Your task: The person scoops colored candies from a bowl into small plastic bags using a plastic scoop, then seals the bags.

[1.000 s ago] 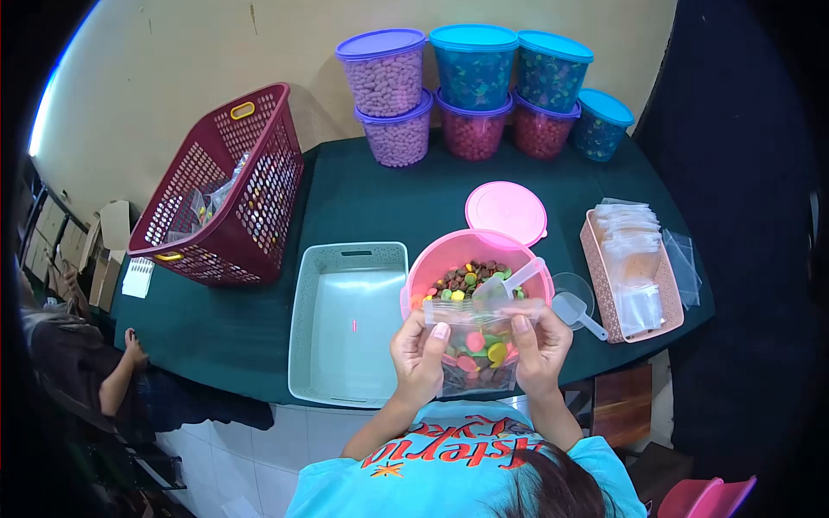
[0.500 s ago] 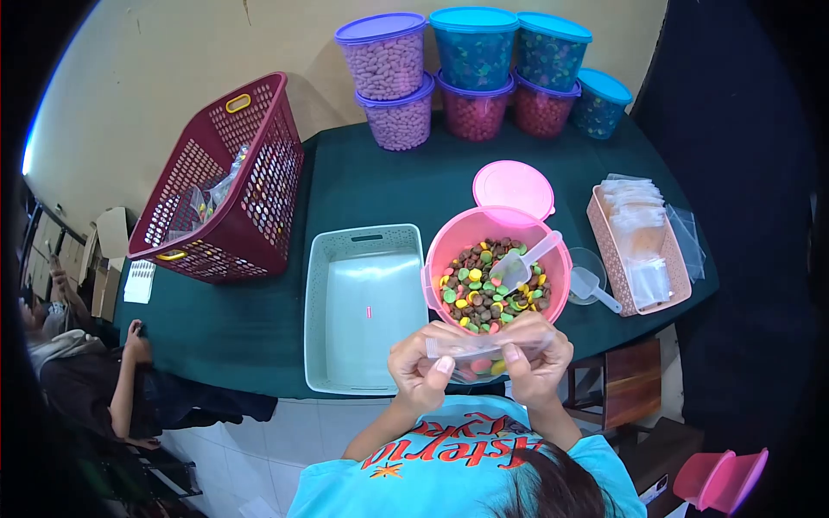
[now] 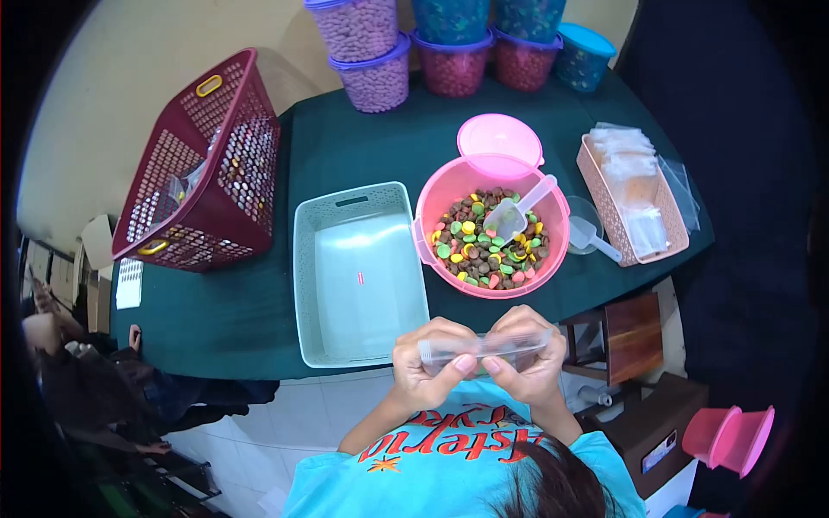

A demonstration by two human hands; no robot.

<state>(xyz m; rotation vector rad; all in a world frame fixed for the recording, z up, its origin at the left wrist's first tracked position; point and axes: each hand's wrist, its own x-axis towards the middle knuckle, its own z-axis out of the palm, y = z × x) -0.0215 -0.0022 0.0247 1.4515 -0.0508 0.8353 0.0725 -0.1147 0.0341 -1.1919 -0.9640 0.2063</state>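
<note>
Near my chest, just off the table's front edge, my left hand [image 3: 432,363] and my right hand [image 3: 527,356] pinch the top of a clear plastic bag [image 3: 485,344], thumbs side by side. What the bag holds is mostly hidden by my fingers. Beyond my hands a pink bucket [image 3: 427,252] holds brown, green, yellow and pink candies, with a clear scoop [image 3: 509,216] resting in them. To the left lies a pale green tray [image 3: 358,285] with a small red mark on its bottom. A second scoop [image 3: 594,239] rests over a round clear container right of the bucket.
A maroon basket [image 3: 203,211] with packed bags stands at left. A pink basket [image 3: 635,250] of clear bags is at right. A pink lid [image 3: 499,138] and stacked candy tubs [image 3: 453,69] are behind. Another person [image 3: 95,380] is at far left; a wooden stool [image 3: 632,337] stands below right.
The view has shifted, so the table items appear higher. My thumbs have come together at the middle of the bag's top. The other person has leaned and lowered an arm.
</note>
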